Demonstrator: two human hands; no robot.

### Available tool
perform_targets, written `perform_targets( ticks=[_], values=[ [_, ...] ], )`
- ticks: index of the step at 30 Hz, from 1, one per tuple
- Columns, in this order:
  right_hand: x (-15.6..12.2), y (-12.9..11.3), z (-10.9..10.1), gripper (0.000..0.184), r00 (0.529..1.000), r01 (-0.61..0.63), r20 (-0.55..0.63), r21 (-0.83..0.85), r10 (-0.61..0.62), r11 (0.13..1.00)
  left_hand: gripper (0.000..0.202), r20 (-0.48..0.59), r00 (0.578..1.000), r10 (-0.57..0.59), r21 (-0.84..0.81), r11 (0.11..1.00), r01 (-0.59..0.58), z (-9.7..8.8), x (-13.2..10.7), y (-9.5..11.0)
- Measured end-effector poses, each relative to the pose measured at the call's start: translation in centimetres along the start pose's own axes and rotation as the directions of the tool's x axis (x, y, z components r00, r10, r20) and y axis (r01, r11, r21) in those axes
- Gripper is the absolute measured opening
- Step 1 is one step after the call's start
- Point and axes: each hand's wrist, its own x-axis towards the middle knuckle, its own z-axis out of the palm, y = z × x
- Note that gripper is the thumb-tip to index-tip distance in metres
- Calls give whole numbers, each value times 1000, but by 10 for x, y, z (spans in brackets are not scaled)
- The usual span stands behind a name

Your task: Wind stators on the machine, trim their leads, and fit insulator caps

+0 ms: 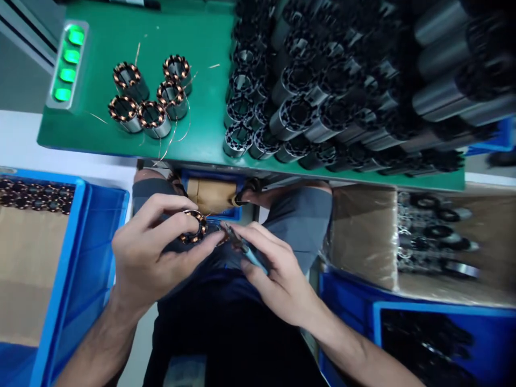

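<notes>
My left hand is closed around a wound stator, a metal cylinder with copper coils, held over my lap. My right hand grips a small cutting tool with light-blue handles, its tip touching the stator's end. Both hands sit below the front edge of the green bench. Several finished copper-wound stators stand in a cluster on the bench at the left, with loose copper wire ends trailing from them.
A large pile of bare black stator cores covers the bench's right side. A panel with green lights sits at the far left. A blue bin lined with cardboard is at my left; a cardboard box of parts and blue crates at my right.
</notes>
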Motion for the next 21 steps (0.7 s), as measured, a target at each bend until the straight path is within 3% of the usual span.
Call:
perform_targets(
  ticks=[13,21],
  values=[
    [-1,4,5,81,999,-42,17,26,41,999,27,45,999,1,-80,997,3,-1,-9,-4],
    [4,2,10,75,1000,-2,-15,1,2,1000,28,69,998,5,-92,996,1,-3,-11,-6]
  ],
)
